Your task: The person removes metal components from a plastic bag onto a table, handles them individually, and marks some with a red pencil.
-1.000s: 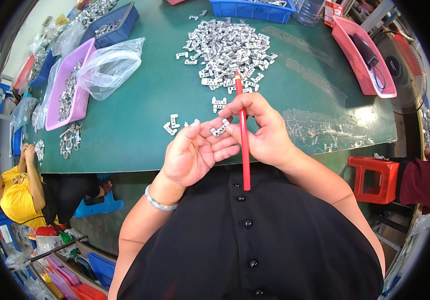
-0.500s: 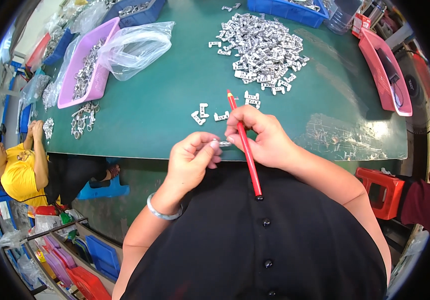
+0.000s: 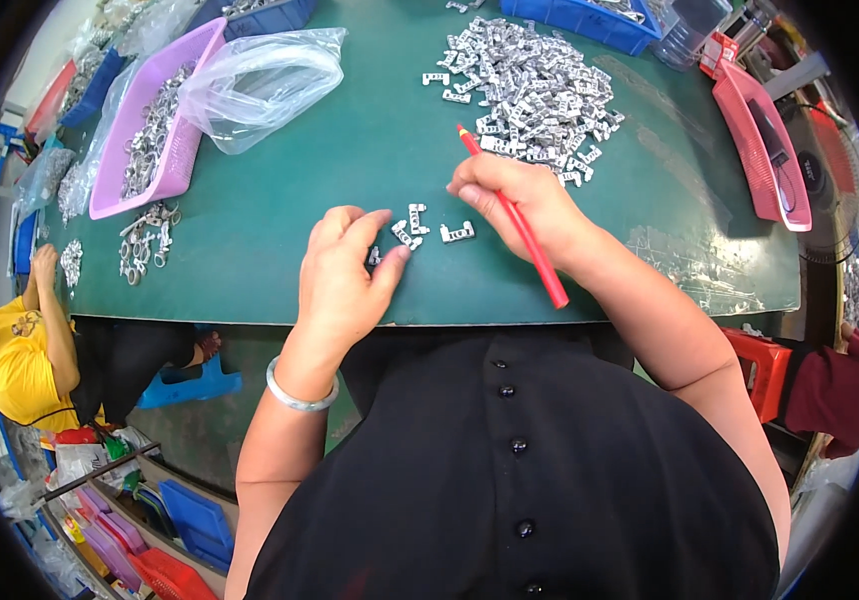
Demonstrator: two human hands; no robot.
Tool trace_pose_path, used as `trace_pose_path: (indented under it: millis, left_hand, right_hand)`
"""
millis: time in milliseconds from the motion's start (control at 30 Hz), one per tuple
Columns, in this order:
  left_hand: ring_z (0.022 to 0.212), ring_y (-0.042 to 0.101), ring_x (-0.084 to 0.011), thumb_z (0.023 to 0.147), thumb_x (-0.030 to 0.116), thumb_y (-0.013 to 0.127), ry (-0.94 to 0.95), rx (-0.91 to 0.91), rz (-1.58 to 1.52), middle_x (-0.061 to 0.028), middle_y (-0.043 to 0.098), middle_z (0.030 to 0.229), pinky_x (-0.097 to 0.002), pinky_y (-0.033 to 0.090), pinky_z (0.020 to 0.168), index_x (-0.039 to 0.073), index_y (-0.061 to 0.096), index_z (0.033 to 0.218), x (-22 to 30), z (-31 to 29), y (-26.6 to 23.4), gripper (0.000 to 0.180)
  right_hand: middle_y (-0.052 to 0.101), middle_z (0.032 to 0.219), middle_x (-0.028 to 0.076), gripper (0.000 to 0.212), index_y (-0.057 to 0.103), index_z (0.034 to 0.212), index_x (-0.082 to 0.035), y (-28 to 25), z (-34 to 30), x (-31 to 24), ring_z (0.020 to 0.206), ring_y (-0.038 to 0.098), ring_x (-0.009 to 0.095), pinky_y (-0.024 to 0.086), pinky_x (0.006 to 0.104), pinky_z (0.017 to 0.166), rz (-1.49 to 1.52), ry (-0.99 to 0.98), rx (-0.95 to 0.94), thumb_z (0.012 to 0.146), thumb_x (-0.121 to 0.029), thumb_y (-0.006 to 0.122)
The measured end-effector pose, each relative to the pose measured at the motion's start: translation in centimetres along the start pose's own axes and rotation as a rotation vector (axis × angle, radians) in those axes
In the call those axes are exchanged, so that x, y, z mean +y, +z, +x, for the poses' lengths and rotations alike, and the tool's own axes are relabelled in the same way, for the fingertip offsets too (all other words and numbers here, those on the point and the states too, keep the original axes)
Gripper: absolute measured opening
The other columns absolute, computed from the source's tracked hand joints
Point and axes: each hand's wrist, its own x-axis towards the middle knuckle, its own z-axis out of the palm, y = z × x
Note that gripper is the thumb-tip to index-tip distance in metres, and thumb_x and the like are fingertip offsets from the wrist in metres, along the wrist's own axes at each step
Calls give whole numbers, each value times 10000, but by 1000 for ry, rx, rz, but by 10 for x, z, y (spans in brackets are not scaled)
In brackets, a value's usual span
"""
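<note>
My left hand (image 3: 340, 275) is at the table's near side, thumb and fingers apart. A small metal part (image 3: 375, 256) shows in the gap between them, apparently lying on the table. Just beyond its fingertips are a few more white-and-grey U-shaped parts (image 3: 417, 218), and another U-shaped part (image 3: 458, 232) sits a little to the right. My right hand (image 3: 535, 205) is closed around a red pencil (image 3: 530, 245), which slants across the palm with its tip pointing away from me. Its fingertips hover near the big pile of similar parts (image 3: 535, 85); whether they also pinch a part is hidden.
On the left, a pink basket (image 3: 186, 150) of metal pieces stands beside a clear plastic bag (image 3: 270, 85) and loose rings (image 3: 147, 240). Blue bins (image 3: 590, 28) line the far edge. A pink tray (image 3: 750, 150) is at right. A person in yellow (image 3: 35, 365) sits at left.
My hands have separated. The left moved forward and left, opening by the small parts, and the metal piece both hands held has left the fingers. The right moved toward the pile with the pencil.
</note>
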Motion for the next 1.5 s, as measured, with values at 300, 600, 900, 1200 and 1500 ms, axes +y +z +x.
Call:
trace_pose_path:
  millis: [300,600,900,1200,1500]
  left_hand:
    - [814,500,-264,629,81,663,17,58,38,-105,512,848,-335,416,704,-6,581,850,0,-3,13,251]
    - [788,497,-258,587,57,685,35,141,31,-98,505,827,-331,413,678,4,546,803,-5,-2,16,262]
    - [758,489,-253,560,33,707,-1,144,-8,-92,492,789,-329,405,655,16,508,747,-2,-6,17,274]
    - [736,482,-242,570,13,695,-27,170,-46,-87,495,782,-324,396,647,18,500,713,-3,-7,18,242]
    - [730,480,-239,602,-11,662,26,179,-96,-71,539,799,-324,406,645,39,499,662,-8,-10,19,180]
  right_hand:
    - [529,775,78,276,496,858,-51,1,-9,-4,790,499,262,419,353,639,-139,-119,-217,626,-4,638]
    - [527,768,63,257,467,843,-73,4,-7,0,788,483,264,393,365,680,-131,-115,-221,644,-27,622]
    - [538,751,77,245,472,832,-66,21,9,-3,793,480,280,385,363,681,-177,-239,-155,636,-39,618]
    - [530,719,82,206,479,818,-61,29,18,-3,765,479,273,380,359,670,-199,-215,-227,641,-6,569]
    - [503,810,98,300,455,883,-63,25,18,-10,791,496,298,414,384,653,-108,-141,-223,641,10,617]
